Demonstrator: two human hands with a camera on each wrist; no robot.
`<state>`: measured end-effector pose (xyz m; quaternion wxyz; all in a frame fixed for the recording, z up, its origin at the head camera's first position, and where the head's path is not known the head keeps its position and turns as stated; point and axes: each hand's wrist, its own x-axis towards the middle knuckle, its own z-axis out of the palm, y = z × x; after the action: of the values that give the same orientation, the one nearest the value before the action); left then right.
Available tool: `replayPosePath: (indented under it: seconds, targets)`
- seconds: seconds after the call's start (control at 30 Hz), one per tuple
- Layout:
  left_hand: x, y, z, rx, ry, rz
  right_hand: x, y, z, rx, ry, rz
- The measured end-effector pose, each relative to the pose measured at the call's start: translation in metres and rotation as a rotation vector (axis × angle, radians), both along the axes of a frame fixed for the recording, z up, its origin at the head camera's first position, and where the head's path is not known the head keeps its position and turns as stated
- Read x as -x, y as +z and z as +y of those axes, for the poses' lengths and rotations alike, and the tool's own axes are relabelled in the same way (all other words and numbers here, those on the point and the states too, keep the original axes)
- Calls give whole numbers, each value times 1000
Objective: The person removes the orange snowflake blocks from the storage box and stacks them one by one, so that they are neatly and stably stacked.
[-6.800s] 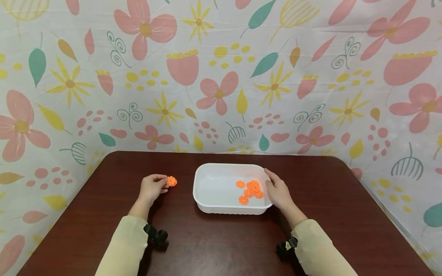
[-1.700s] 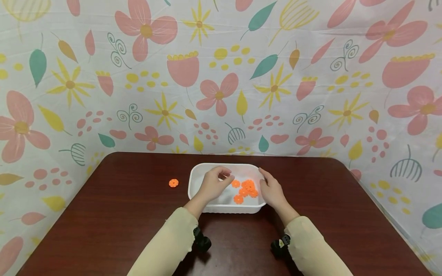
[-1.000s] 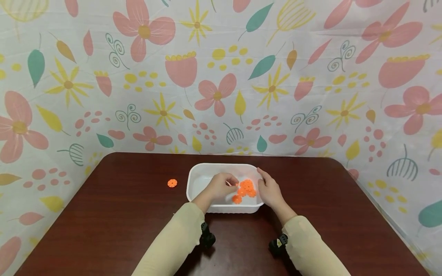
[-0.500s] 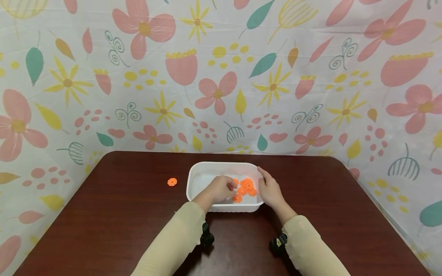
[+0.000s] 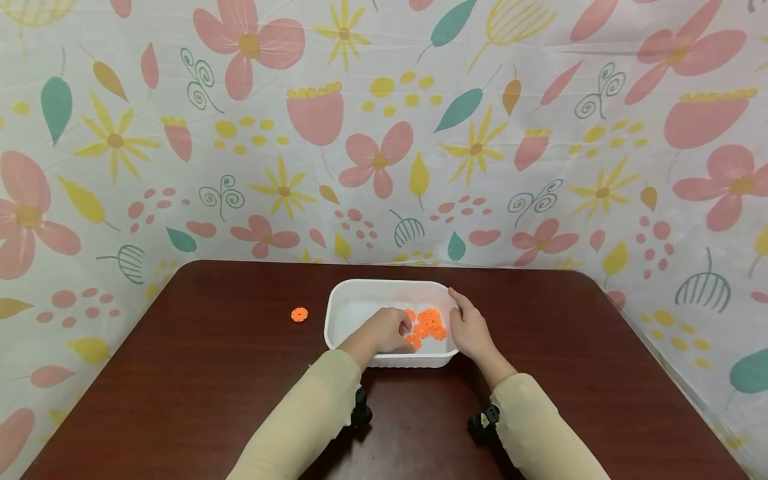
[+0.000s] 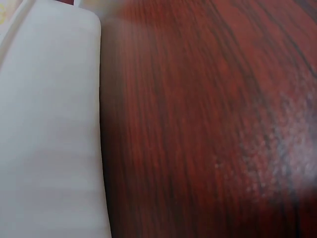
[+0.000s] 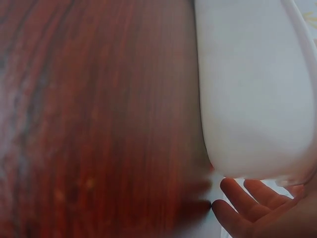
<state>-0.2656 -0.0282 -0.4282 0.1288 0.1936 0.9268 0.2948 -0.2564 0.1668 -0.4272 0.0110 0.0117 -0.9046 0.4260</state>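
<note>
A white tray (image 5: pixel 409 361) stands on the table with several orange notched discs (image 5: pixel 431 321) heaped towards its right end. Inside it, my left hand (image 5: pixel 387 331) reaches down with curled fingers beside the nearest disc (image 5: pixel 413 341). Its fingertips are hidden, so I cannot tell whether they pinch that disc. My right hand (image 5: pixel 472 330) holds the tray's right end, thumb at the rim. The right wrist view shows fingers (image 7: pixel 241 201) of that hand outside the tray wall (image 7: pixel 257 99). One orange disc (image 5: pixel 299 315) lies flat on the table, left of the tray.
The dark wooden table (image 5: pixel 198 360) runs back to a flower-patterned cloth (image 5: pixel 378 133). A small black camera sits at the left wrist (image 5: pixel 361 410) and another at the right wrist (image 5: pixel 483 425). The left wrist view shows only the tray wall (image 6: pixel 49 119) and wood.
My left hand has set an orange disc on the table at the left, let it go and moved right into the tray. The tray has shifted slightly left; my right hand stays on it.
</note>
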Motion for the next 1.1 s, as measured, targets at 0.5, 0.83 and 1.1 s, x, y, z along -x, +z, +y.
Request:
replayPosePath:
  seconds: [0.5, 0.83, 1.1]
  targets:
    - [1, -2, -3, -43, 21, -77, 1, 0, -2, 3, -11, -3]
    - [1, -4, -2, -57, 22, -80, -1, 1, -1, 9, -13, -3]
    - [0, 0, -3, -57, 27, -57, 0, 2, -2, 8, -11, -4]
